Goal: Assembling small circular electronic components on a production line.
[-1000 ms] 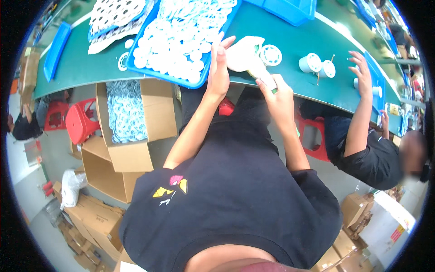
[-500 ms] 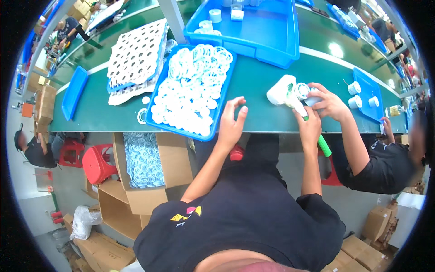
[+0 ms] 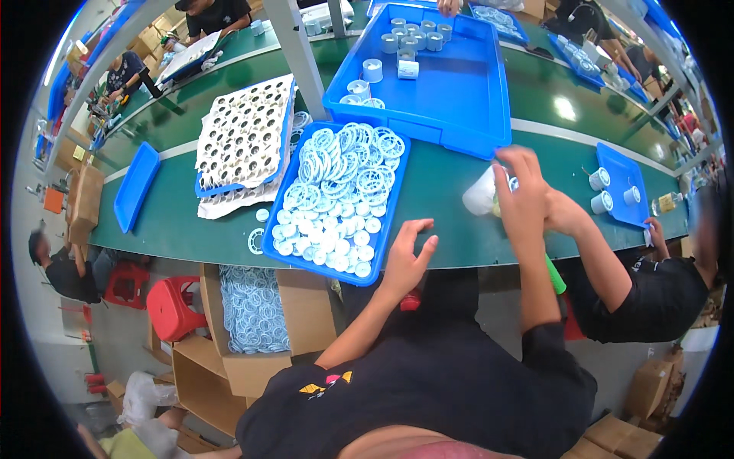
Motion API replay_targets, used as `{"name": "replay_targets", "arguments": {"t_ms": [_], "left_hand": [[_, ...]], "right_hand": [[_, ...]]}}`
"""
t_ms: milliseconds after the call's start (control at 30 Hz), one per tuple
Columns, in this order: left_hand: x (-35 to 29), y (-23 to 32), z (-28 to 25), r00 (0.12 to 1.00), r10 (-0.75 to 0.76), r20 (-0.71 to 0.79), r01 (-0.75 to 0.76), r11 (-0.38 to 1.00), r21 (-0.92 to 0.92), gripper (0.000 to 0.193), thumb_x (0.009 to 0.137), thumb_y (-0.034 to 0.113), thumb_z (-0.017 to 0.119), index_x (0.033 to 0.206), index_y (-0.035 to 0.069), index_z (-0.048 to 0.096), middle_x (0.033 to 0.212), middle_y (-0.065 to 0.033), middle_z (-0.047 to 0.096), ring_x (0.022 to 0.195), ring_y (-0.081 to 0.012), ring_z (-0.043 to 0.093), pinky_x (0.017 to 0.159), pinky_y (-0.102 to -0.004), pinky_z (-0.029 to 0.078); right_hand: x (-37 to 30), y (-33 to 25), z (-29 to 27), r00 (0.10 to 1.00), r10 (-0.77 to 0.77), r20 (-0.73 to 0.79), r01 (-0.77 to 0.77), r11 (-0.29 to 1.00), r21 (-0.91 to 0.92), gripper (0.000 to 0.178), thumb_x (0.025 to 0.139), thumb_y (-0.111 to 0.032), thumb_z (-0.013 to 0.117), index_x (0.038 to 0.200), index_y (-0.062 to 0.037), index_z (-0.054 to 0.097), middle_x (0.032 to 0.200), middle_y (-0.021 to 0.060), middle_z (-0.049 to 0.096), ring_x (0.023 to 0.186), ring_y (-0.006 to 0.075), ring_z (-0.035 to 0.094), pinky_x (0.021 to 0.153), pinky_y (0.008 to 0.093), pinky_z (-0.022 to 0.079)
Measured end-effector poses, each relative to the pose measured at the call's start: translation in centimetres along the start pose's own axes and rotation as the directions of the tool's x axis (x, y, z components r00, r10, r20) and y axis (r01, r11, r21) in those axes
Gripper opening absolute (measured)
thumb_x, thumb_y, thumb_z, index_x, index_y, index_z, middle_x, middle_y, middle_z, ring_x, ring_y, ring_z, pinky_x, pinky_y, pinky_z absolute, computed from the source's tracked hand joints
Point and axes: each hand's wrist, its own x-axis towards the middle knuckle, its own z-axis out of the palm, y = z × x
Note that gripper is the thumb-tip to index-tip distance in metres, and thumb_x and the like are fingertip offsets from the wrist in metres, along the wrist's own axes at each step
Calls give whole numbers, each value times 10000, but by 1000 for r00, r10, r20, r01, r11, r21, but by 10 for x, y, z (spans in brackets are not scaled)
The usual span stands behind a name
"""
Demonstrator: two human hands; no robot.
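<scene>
My left hand (image 3: 409, 256) is open, its fingers spread in the air at the table's front edge, just right of the blue tray (image 3: 269, 249) of pale rings (image 3: 336, 164) and small white discs (image 3: 340, 233). To the right, my right hand (image 3: 522, 187) is raised over the table, its fingers bent and smeared by motion. Beside it is the blurred white head (image 3: 480, 191) of what looks like a mallet; a green handle (image 3: 555, 275) shows past my forearm. A co-worker's hand (image 3: 564, 214) is close behind mine. Whatever lies between these hands is hidden.
A large blue bin (image 3: 451, 99) with several white cylinders stands at the back. Pulp trays (image 3: 241, 130) are stacked left of the rings. A small blue tray (image 3: 631, 180) holds white spools at right. Below the table, an open carton (image 3: 306, 306) of rings stands near red stools (image 3: 174, 306).
My right hand has risen from beside the green handle and the co-worker's fingers are now partly covered by it. My left hand stays open. The view has tilted, so the table appears lower.
</scene>
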Motion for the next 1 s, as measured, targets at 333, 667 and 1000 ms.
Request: {"name": "replay_targets", "arguments": {"t_ms": [333,667,1000], "left_hand": [[6,5,-6,991,13,131,-8,999,-35,313,999,139,667,1273,-2,614,1175,-180,646,1130,-344,640,990,-403,500],[6,-2,-3,989,20,149,-29,998,53,331,938,98,756,1245,48,644,1144,-147,667,1081,-327,650,913,-405,505],[9,-4,0,992,-21,122,7,993,120,348,905,105,799,1224,64,665,1108,-129,687,1045,-309,668,897,-389,521]], "right_hand": [[299,190,242,950,-177,258,219,965,-145,226,884,-121,669,1087,-43,731,1143,191,702,1045,386,694,956,460,547],[387,226,352,897,-91,432,204,953,-225,441,876,-61,660,1315,-90,650,1426,168,603,1280,383,608,1084,457,493],[393,240,372,803,-306,511,381,923,-46,604,813,-71,812,1366,-234,633,1397,136,575,1239,383,625,1034,457,527]]}}
